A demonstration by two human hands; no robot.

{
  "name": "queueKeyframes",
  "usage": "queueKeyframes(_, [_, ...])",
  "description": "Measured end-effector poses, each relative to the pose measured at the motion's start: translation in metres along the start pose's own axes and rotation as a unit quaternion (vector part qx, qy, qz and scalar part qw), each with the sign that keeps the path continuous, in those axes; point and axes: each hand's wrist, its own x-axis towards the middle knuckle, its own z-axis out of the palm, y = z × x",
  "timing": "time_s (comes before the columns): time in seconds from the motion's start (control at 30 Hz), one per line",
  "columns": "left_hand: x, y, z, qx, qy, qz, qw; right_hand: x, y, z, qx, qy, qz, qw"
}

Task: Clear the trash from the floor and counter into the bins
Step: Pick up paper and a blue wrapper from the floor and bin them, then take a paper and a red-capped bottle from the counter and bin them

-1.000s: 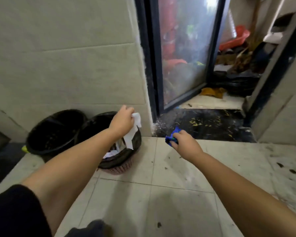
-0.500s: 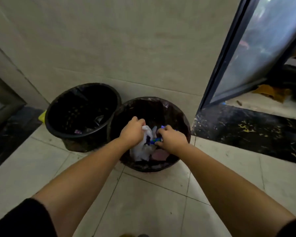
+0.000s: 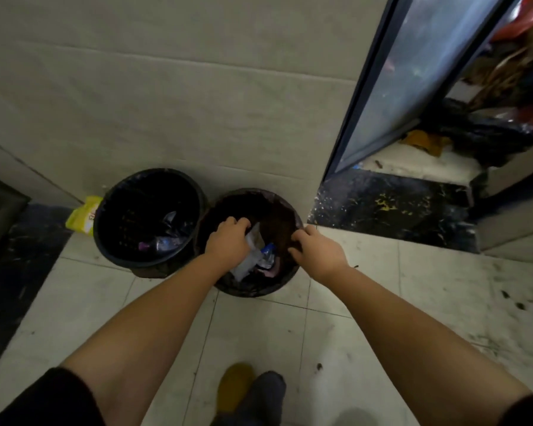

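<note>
Two round bins stand against the tiled wall. The left black bin (image 3: 126, 259) holds a few wrappers at its bottom. The right bin (image 3: 259, 291) has a dark liner and holds paper and wrappers. My left hand (image 3: 226, 242) hangs over the right bin, fingers closed on a white paper scrap (image 3: 248, 256) that droops into it. My right hand (image 3: 316, 250) hovers over the same bin's right rim, fingers curled down and apart, holding nothing. A blue wrapper (image 3: 268, 251) lies inside the bin between my hands.
A yellow packet (image 3: 82, 214) lies on the floor behind the left bin. A glass door (image 3: 413, 75) stands open at the right above a black threshold (image 3: 391, 207). Dark specks (image 3: 511, 299) dot the tiles at right. My feet (image 3: 250, 388) are just below the bins.
Both hands came over the right bin. The blue wrapper has left my right hand and now lies in the bin, and that hand has drawn back to the rim.
</note>
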Motion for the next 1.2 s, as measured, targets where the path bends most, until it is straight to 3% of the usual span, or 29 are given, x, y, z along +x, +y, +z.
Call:
queueKeyframes(0.17, [-0.075, 0.058, -0.096, 0.014, -0.041, 0.034, 0.998, -0.088, -0.029, -0.098, -0.002, -0.006, 0.066, 0.998])
queueKeyframes(0.33, [-0.155, 0.121, -0.176, 0.096, -0.101, 0.112, 0.984, -0.180, -0.056, -0.178, 0.034, 0.001, 0.141, 0.989])
queueKeyframes(0.6, [-0.217, 0.231, -0.224, 0.197, -0.161, 0.334, 0.908, -0.316, -0.055, -0.231, 0.110, 0.061, 0.324, 0.938])
queueKeyframes(0.73, [-0.258, 0.287, -0.204, 0.240, -0.187, 0.429, 0.851, -0.404, -0.053, -0.225, 0.167, 0.101, 0.432, 0.881])
queueKeyframes(0.93, [-0.377, 0.350, -0.147, 0.300, -0.217, 0.563, 0.739, -0.556, -0.079, -0.184, 0.229, 0.177, 0.584, 0.758])
queueKeyframes(1.2, [-0.594, 0.359, -0.068, 0.326, -0.255, 0.704, 0.577, -0.754, -0.165, -0.091, 0.269, 0.248, 0.716, 0.595])
